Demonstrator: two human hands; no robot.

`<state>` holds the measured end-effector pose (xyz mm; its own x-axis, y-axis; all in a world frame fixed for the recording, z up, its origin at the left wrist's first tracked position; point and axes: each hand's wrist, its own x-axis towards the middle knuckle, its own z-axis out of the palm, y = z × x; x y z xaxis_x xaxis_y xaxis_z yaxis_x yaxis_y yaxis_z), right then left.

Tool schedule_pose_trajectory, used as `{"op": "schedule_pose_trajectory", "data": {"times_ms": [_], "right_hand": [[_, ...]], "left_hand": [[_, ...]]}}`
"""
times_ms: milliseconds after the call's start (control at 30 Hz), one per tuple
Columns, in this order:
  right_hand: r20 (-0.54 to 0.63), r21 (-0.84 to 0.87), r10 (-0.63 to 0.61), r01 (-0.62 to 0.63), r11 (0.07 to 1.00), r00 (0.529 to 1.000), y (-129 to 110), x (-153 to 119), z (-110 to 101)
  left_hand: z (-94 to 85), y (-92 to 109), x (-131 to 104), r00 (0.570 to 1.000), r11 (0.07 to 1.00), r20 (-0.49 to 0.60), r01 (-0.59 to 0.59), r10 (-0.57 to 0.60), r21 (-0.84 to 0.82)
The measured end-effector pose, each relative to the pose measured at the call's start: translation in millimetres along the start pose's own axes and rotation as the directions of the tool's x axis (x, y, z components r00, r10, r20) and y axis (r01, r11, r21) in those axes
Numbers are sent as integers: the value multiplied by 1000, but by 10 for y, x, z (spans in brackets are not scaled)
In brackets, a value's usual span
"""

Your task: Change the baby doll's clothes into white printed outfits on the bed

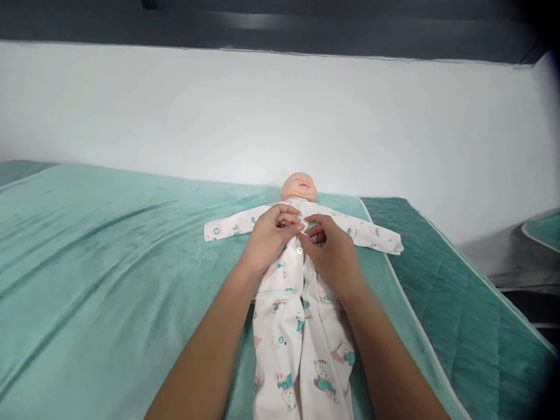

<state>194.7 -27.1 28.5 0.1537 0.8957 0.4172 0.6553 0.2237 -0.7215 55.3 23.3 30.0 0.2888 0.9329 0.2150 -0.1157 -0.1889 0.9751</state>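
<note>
A baby doll [299, 186] lies face up, wearing a white long-sleeved baby top [280, 271] and matching trousers [284, 350], both printed with small animals. Its sleeves stretch out to both sides. Over the chest, my left hand [273, 233] pinches the front edge of the top beside a pale button [305, 225]. From the other side, my right hand [328, 245] pinches the fabric at the same button, fingertips close to those of the left. Another button [300, 250] shows just below my fingers. Whether the upper button sits in its hole cannot be made out.
Under the doll spreads a light green blanket [109, 262] with several wrinkles. A darker green quilted mattress cover [441, 280] shows at the right. Behind the bed rises a white wall [175, 116], with a dark beam [280, 29] above it.
</note>
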Motion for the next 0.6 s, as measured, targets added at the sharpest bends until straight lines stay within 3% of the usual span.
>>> {"op": "schedule_pose_trajectory", "data": {"times_ms": [200,333,433,600], "right_hand": [[46,48,-33,31,998,998,56,0,-19],[88,-3,-71,71,997,994,34,-29,-106],[104,-111,-80,92,990,991,-42,-99,-237],[223,-328,104,-26,944,969,-206,-233,-425]], "left_hand": [[28,37,-44,992,953,9,-121,123,277],[16,52,-69,983,914,7,-173,184,367],[-35,110,-116,991,937,7,-132,137,323],[-153,285,-228,989,914,148,-55,-5,401]]}}
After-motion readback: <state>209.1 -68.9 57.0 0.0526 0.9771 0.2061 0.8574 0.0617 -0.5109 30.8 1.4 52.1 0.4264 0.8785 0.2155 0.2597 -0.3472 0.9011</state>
